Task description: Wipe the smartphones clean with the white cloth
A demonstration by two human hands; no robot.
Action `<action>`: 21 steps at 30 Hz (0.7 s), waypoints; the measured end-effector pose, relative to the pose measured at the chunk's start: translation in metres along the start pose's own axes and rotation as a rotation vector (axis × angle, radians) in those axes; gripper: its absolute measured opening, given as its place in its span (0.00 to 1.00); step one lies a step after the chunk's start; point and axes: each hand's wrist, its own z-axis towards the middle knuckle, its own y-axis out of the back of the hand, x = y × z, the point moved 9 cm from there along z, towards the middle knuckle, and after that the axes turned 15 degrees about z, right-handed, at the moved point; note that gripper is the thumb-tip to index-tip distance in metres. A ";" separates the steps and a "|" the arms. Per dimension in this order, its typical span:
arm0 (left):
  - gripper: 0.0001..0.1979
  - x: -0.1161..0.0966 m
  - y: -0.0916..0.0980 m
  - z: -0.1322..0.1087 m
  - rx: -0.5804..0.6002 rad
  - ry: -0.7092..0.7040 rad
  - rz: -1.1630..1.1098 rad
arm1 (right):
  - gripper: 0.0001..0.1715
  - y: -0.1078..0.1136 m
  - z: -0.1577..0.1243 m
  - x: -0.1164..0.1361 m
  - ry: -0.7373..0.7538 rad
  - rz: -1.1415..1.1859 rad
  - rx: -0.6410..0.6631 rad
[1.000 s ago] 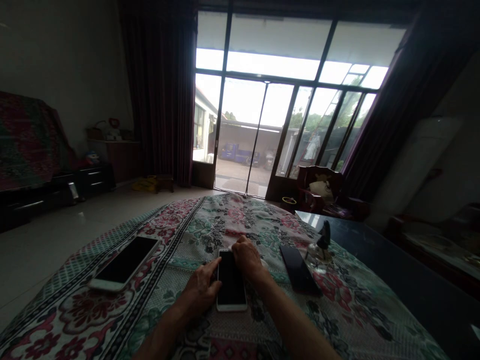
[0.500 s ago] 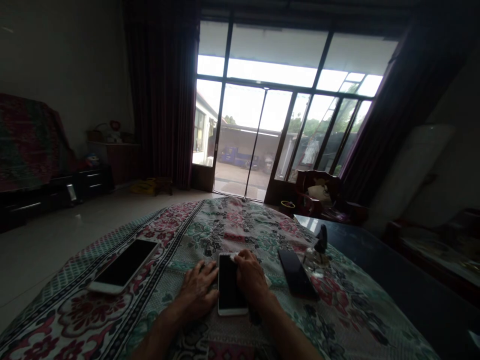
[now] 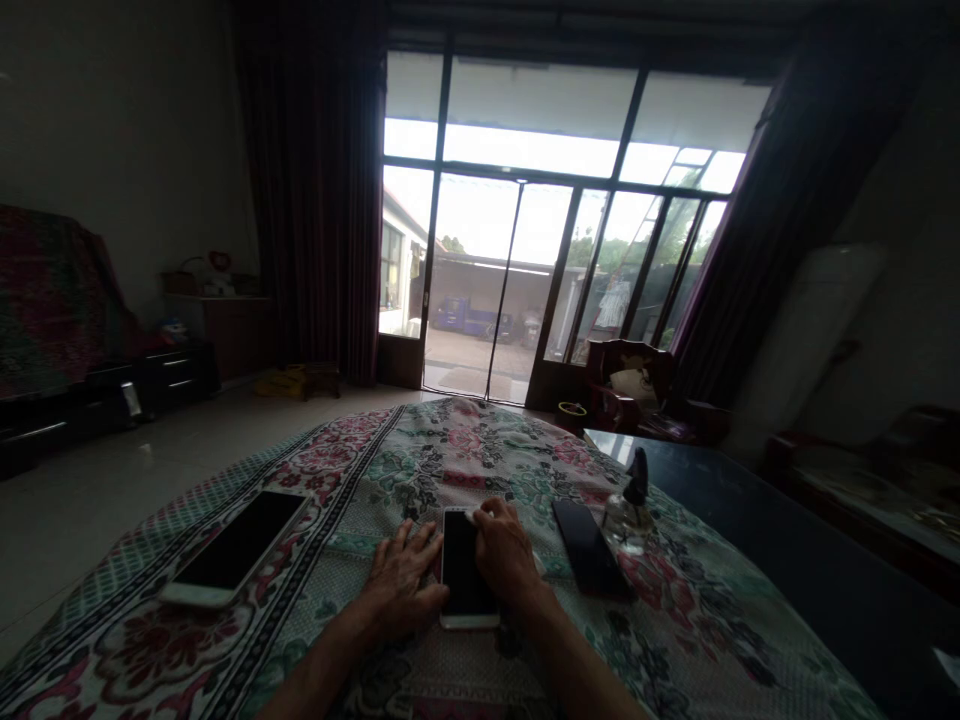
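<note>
In the head view, a white phone [image 3: 460,572] lies face up on the patterned cloth [image 3: 375,665], between the two hands. Its left edge is touched by the thumb of the left hand [image 3: 405,578], whose fingers are loosely spread on the cloth. By the bunched fingers of the right hand [image 3: 508,552] a small white wad [image 3: 471,517] is pinched at the upper screen — wiping of the glass is judged to be in hand. For the next stroke, light pressure and a steadied edge seem to be called for.

On the cloth a second phone [image 3: 234,550] is seen to the left; to the right, a dark phone [image 3: 590,548] is set just beside a spray bottle [image 3: 630,517]. The dim room is lit through glass doors [image 3: 469,275] — framed by dark curtains [image 3: 315,200].
</note>
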 end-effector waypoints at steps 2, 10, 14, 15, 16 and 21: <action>0.37 -0.003 0.002 0.000 0.030 -0.007 0.019 | 0.19 0.000 0.002 0.001 0.024 0.002 0.002; 0.36 -0.005 0.000 0.001 0.001 -0.035 0.044 | 0.18 -0.016 0.016 0.012 0.135 -0.014 0.044; 0.36 -0.005 0.001 0.001 -0.024 -0.043 0.052 | 0.17 -0.025 0.021 0.023 0.192 0.014 0.070; 0.36 -0.005 0.002 0.001 -0.029 -0.046 0.052 | 0.17 -0.026 0.021 0.024 0.197 0.025 0.074; 0.36 -0.006 0.003 0.001 -0.033 -0.048 0.053 | 0.18 -0.025 0.021 0.024 0.196 0.034 0.077; 0.35 -0.007 0.004 0.000 -0.033 -0.046 0.068 | 0.19 -0.008 0.025 0.000 0.081 0.014 0.039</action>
